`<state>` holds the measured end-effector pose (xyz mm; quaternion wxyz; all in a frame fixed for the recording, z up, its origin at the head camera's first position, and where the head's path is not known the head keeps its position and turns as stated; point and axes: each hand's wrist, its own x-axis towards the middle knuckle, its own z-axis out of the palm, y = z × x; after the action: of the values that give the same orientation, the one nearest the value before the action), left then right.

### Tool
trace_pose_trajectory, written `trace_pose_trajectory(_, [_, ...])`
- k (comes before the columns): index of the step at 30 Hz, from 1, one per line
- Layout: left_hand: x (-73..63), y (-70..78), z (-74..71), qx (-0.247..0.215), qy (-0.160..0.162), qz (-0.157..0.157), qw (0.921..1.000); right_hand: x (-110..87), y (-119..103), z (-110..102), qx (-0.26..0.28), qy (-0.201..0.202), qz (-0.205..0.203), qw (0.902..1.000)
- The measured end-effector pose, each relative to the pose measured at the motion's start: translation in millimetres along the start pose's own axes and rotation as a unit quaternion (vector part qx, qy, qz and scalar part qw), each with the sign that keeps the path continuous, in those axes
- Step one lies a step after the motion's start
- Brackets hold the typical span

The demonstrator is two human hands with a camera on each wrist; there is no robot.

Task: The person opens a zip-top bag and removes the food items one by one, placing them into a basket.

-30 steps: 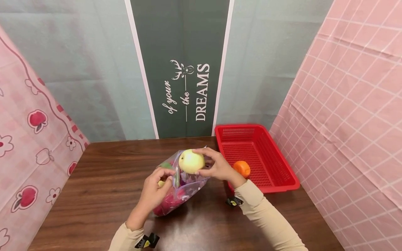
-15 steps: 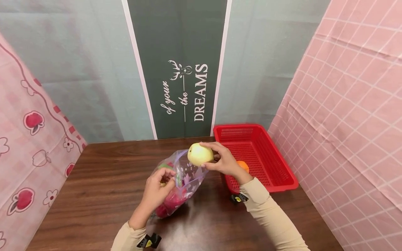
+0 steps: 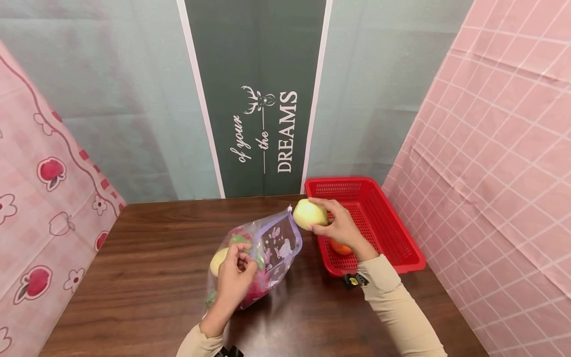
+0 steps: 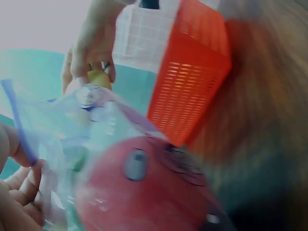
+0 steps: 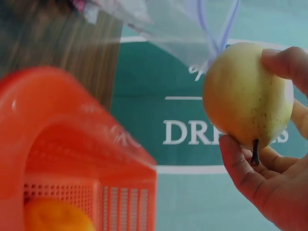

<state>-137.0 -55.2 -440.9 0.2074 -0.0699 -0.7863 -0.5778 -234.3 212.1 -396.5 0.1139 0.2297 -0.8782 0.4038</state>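
My right hand (image 3: 341,225) holds a pale yellow pear (image 3: 309,214) between thumb and fingers, just right of the bag's mouth and over the left edge of the red basket (image 3: 403,238). In the right wrist view the pear (image 5: 248,91) shows its dark stem. With my left hand (image 3: 236,275) I pinch the rim of a clear zip bag (image 3: 278,238) with a purple edge. Its mouth gapes to the right. Through the plastic I see something red (image 4: 139,187), green bits and a pale yellow round fruit (image 3: 217,260), partly covered by my left hand.
An orange fruit (image 3: 341,248) lies in the near left part of the basket, which stands at the right on the brown wooden table (image 3: 147,258). Fabric hangs behind the table, with a pink grid cloth (image 3: 490,163) on the right side.
My right hand has carried the pear rightward, away from the bag's mouth to the basket's edge. My left hand has shifted slightly right and down, and the bag's mouth shows more fully.
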Motion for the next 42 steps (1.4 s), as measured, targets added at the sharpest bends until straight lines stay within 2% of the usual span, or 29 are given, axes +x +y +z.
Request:
trace_pose_trajectory(3, [-2.3,-5.2,1.9,0.009,-0.006,0.0,0.9999,-2.4,7.8,-4.2,-0.023,0.001,0.017,0.9996])
trace_pose_trajectory(6, [-1.7,-5.1,-1.7,0.055,-0.026,-0.01,0.9981,-4.1,16.4,-9.8,-0.041,0.0,0.035,0.9985])
trace_pose_trajectory(10, [1.0,0.9,-8.6,0.132,-0.047,-0.025,0.9897,-6.2,28.4,-22.5,-0.07,-0.003,0.057,0.9959])
trace_pose_trajectory(13, [3.1,3.6,-11.3,0.159,-0.059,-0.042,0.9847,-8.9,36.0,-33.2,-0.083,-0.007,0.076,0.9936])
trace_pose_trajectory(20, [5.6,-1.6,-12.7,0.135,-0.092,-0.046,0.9855,-14.5,50.5,-46.4,-0.098,-0.012,0.094,0.9907])
trace_pose_trajectory(27, [9.3,-15.5,-11.2,0.114,-0.094,-0.063,0.9871,-18.7,60.8,-47.9,-0.117,-0.017,0.101,0.9878])
trace_pose_trajectory(31, [14.3,-22.5,-10.5,0.109,-0.086,-0.047,0.9892,-24.2,67.8,-51.9,-0.142,-0.023,0.121,0.9821])
trace_pose_trajectory(36, [22.3,-31.9,-8.6,0.14,-0.068,-0.015,0.9878,-30.3,80.6,-59.3,-0.166,-0.024,0.144,0.9752])
trace_pose_trajectory(42, [32.9,-41.1,-3.0,0.157,-0.034,-0.003,0.987,-35.6,93.5,-67.9,-0.191,-0.027,0.183,0.964])
